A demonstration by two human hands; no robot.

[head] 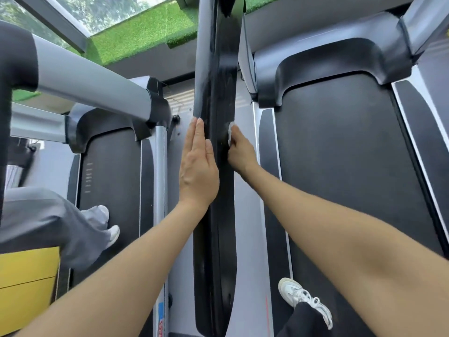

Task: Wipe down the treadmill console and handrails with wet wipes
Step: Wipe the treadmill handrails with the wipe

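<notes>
Far left: grey trouser leg point(48, 222) and white shoe point(113, 235) of another person, planted on the dark belt point(109, 190) of the left treadmill. Yellow panel point(26, 288) in the near left corner. Above it, a thick grey tube point(92, 88) running from a black padded bend on the left down to a black collar on the right. Strip of green artificial turf point(143, 32) across the far edge, under a window.

Centre: black handrail point(216, 166), glossy, long axis running from near to far through the middle of the scene, near end rounded low in the picture, far end passing out of the top edge. Streaks of moisture on its surface.

Left hand point(198, 166) flat against the left flank of the handrail, fingers straight and together, pointing far, palm touching the rail; nothing held.

Right hand point(240, 152) on the right flank of the handrail, just across from the left hand, fingers curled round a crumpled white wet wipe point(230, 132) and pressing it to the rail's surface. Wipe mostly hidden by the fingers, only a small white wad showing at the far side of the hand.

Right of the handrail: grey side rail, then the dark belt point(352, 190) of the right treadmill with its black motor cover point(328, 59) at the far end. Near edge of that belt: white laced sneaker point(303, 300) and a dark trouser cuff.
</notes>
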